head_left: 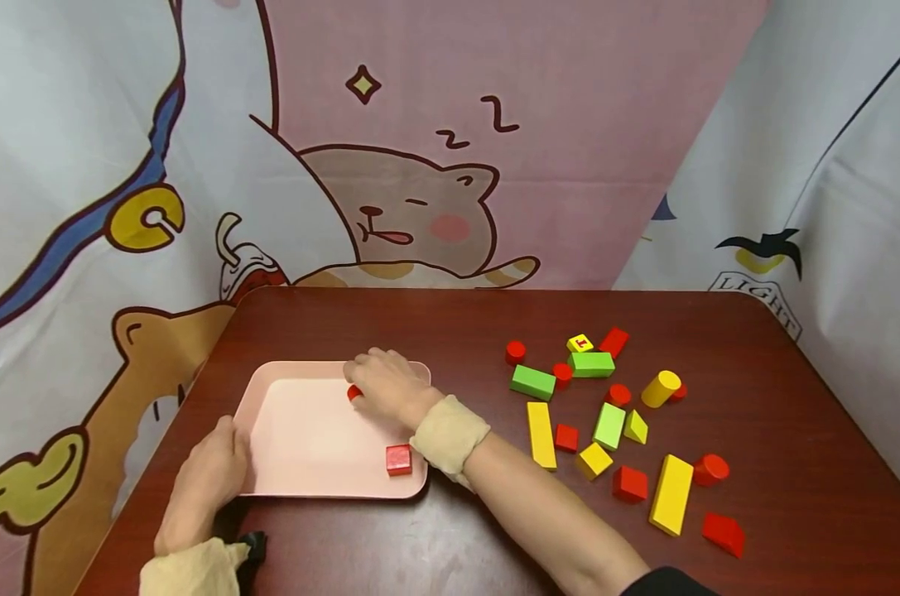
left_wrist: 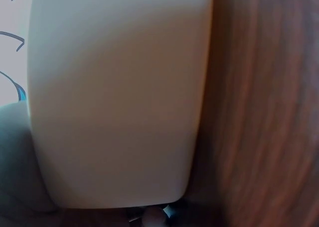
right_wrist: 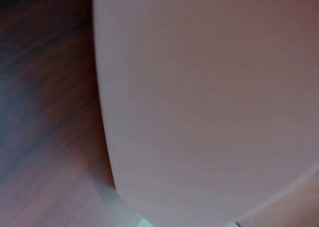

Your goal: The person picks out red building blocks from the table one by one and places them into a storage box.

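Observation:
A pale pink tray (head_left: 311, 434) lies at the left of the table, in the head view. My left hand (head_left: 209, 472) grips its left rim; the fingertips are partly hidden behind the edge. Over the tray's far right part, my right hand (head_left: 390, 383) pinches a small red cylinder (head_left: 354, 392), mostly covered by the fingers. Near the tray's front right corner sits a red cube (head_left: 399, 459). Both wrist views are filled by the tray's pale surface, the left one (left_wrist: 119, 97) and the right one (right_wrist: 204, 97), and show no block.
Right of the tray, loose blocks are scattered on the dark wooden table (head_left: 807, 447): several red ones such as a cube (head_left: 630, 484), green bricks (head_left: 533, 382), long yellow bars (head_left: 671, 495) and a yellow cylinder (head_left: 661, 388). A cartoon-printed cloth (head_left: 569, 165) hangs behind the table.

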### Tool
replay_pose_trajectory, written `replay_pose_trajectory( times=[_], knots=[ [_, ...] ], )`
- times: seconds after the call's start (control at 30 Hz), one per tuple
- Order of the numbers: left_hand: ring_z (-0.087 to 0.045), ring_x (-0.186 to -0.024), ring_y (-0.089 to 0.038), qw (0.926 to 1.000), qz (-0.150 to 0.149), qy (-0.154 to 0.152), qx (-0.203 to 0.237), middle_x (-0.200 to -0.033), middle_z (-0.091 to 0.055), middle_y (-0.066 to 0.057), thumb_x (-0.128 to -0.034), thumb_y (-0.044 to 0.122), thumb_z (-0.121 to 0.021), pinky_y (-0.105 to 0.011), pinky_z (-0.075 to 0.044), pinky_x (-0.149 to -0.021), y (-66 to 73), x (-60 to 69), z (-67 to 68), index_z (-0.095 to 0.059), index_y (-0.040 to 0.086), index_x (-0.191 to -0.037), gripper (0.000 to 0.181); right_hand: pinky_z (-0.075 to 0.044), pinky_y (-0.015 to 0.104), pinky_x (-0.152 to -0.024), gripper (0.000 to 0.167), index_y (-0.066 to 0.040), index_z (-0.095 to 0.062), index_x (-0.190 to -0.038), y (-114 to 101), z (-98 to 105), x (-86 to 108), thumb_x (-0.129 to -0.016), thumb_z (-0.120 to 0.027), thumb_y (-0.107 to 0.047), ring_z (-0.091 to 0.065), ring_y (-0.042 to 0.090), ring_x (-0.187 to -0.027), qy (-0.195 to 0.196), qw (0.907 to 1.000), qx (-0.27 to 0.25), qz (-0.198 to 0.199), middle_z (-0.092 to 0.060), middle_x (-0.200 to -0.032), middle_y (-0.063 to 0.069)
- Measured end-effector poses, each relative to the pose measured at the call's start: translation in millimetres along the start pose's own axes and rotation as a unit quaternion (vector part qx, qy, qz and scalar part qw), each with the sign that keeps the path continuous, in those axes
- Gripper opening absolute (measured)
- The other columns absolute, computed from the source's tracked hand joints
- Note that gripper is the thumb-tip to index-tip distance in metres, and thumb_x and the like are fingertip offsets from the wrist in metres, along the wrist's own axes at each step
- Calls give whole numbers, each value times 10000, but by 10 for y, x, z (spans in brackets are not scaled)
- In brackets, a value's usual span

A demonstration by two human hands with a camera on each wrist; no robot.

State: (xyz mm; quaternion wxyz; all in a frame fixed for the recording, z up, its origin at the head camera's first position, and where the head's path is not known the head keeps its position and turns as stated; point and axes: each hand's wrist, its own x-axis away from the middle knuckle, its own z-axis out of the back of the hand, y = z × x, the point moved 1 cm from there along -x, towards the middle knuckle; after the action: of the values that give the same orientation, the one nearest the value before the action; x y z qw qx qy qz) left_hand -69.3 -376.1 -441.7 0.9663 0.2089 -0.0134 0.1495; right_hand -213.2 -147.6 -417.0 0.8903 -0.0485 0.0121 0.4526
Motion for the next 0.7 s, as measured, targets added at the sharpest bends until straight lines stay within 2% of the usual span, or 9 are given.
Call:
replay_pose_trajectory(
  times=[0.17, 0.3, 0.5, 0.7],
  knots=[
    [-552, -818, -521, 10000, 2, -51, 12, -873, -537, -287, -1007, 150, -347, -570, -397, -648, 32, -21, -1, -417, -25, -985, 190, -441, 297, -763, 161, -194, -643, -1023, 92, 70, 72, -915, -672, -309, -556, 136, -891, 40, 9985, -498, -200, -605, -950, -82],
    [-553, -801, -515, 10000, -37, -26, 14, -864, -535, -285, -1007, 149, -350, -569, -395, -641, 44, -27, 1, -417, -21, -977, 185, -444, 266, -755, 188, -191, -663, -1071, 208, 147, 140, -931, -659, -316, -546, 117, -902, 135, 9932, -1100, -351, -617, -963, -78],
    [-551, -821, -529, 10000, -43, -37, 32, -876, -536, -293, -1013, 163, -348, -575, -397, -646, 39, -23, 0, -417, -16, -985, 194, -432, 270, -784, 161, -166, -682, -1057, 403, 228, 302, -940, -647, -271, -547, 105, -907, 694, 9789, -1899, -281, -648, -967, -62],
    [-544, -857, -557, 10000, 37, -68, -1, -915, -536, -323, -1020, 170, -332, -585, -398, -653, 16, -9, 7, -419, -20, -994, 211, -425, 276, -765, 126, -161, -684, -1017, 499, 347, 563, -944, -636, -251, -538, 112, -875, 1274, 9703, -2042, -262, -626, -926, -85]
  ],
)
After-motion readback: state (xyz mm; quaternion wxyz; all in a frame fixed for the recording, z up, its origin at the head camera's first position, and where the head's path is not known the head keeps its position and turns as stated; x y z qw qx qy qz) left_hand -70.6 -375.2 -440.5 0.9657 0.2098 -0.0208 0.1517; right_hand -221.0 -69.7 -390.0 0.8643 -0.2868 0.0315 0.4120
